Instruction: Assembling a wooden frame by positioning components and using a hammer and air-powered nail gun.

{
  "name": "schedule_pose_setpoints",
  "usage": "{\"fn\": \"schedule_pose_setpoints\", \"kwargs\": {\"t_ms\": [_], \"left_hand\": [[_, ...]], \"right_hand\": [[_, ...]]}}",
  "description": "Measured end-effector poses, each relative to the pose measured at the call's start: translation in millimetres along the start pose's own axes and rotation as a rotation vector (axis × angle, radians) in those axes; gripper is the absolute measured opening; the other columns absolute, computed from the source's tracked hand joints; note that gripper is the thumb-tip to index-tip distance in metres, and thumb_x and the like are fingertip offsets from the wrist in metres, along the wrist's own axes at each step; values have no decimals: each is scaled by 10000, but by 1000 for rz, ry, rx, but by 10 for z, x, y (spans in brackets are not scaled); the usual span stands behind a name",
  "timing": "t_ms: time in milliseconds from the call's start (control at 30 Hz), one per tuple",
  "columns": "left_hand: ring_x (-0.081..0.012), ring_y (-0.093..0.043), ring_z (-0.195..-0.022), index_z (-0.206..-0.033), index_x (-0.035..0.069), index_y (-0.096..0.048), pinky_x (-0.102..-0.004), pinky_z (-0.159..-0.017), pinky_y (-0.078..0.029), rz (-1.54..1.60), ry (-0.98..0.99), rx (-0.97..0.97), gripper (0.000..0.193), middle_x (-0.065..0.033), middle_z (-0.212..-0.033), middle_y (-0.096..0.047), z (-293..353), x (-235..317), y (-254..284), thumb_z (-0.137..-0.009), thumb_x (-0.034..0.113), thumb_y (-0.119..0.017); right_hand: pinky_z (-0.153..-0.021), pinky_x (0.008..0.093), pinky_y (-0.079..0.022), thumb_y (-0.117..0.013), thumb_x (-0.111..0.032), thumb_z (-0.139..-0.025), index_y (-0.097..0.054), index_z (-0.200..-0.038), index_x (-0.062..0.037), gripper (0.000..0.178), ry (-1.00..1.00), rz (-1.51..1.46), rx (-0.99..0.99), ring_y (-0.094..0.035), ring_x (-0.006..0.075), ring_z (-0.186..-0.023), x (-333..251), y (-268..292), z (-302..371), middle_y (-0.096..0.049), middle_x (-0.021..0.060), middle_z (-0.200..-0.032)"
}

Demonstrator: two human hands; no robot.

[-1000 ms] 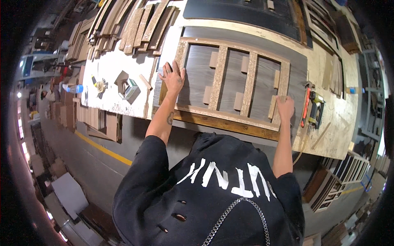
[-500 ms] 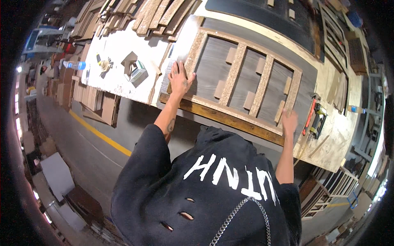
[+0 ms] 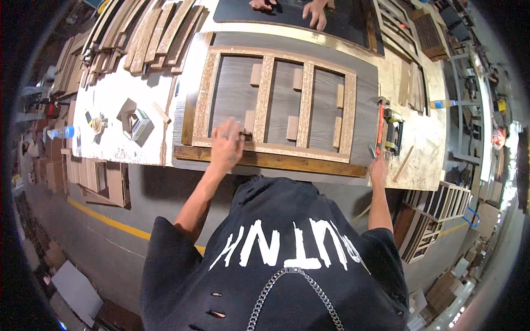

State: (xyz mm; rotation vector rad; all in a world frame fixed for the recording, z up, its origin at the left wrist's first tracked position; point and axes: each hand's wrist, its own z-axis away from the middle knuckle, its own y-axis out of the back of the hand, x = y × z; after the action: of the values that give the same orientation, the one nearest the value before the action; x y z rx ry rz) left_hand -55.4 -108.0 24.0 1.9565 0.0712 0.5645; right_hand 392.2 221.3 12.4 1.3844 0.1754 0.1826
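A wooden frame (image 3: 265,99) with several upright bars and small blocks between them lies on a grey wood-grain panel (image 3: 364,83). Brown strips (image 3: 270,160) run along the frame's near and left sides. My left hand (image 3: 226,148) is over the frame's near rail, left of the middle. Its fingers are stretched out and a little blurred, with nothing seen in them. At the panel's near right corner, my right hand (image 3: 378,168) is closed around a small dark thing (image 3: 372,151) too small to name. That hand is close to the handle end of a red hammer (image 3: 380,127).
A nail gun (image 3: 392,132) lies right of the hammer. Wood strips (image 3: 160,38) are piled at the back left; an open small box (image 3: 136,124) sits on the left. Across the table, another person's hands (image 3: 316,14) rest on a black panel (image 3: 276,14).
My left hand has left the panel's left edge and come over the frame's near rail. My right hand has moved from the frame's right side to beside the hammer. Another person's hands have come into view.
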Motion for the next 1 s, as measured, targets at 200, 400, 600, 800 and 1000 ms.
{"fn": "schedule_pose_setpoints", "kwargs": {"t_ms": [200, 400, 600, 800, 1000], "left_hand": [[-349, -519, -971, -1043, 55, -583, -453, -847, -415, 129, 31, -104, 297, -141, -1026, -540, 196, -9, -216, -838, 228, -710], [-318, -527, -919, -1015, 73, -593, -428, -810, -424, 137, 13, -156, 291, -108, -973, -551, 164, -72, -177, -838, 269, -714], [-286, -534, -934, -989, 85, -628, -426, -859, -387, 101, 84, -136, 212, -88, -973, -574, 110, -269, -152, -859, 237, -700], [-376, -401, -1221, -1308, 63, -448, -535, -992, -275, -277, 362, 96, 528, -225, -1289, -455, -403, -838, -200, -896, 342, -623], [-415, -335, -1290, -1367, -4, -380, -571, -1002, -264, -395, 439, 43, 677, -254, -1421, -357, -783, -1071, -379, -886, 411, -615]], "right_hand": [[-857, 505, -477, -578, -346, -909, -584, -1147, 43, 456, 115, -340, 119, -596, 427, -990, -1258, -148, -83, -605, 255, -1076], [-863, 504, -481, -619, -483, -852, -587, -1129, 37, 589, -112, -147, -10, -595, 445, -1007, -1642, 97, -95, -592, 283, -1069], [-843, 479, -501, -640, -530, -821, -625, -1083, 20, 609, -30, -98, -29, -629, 424, -961, -1498, 105, -264, -636, 236, -991], [-739, 461, -498, -645, -616, -783, -660, -981, 41, 687, 128, -384, -238, -662, 414, -862, -1424, 275, -702, -673, 260, -852], [-745, 481, -503, -657, -648, -745, -650, -916, 88, 755, 139, -133, -174, -650, 441, -870, -1722, 320, -944, -660, 292, -858]]}}
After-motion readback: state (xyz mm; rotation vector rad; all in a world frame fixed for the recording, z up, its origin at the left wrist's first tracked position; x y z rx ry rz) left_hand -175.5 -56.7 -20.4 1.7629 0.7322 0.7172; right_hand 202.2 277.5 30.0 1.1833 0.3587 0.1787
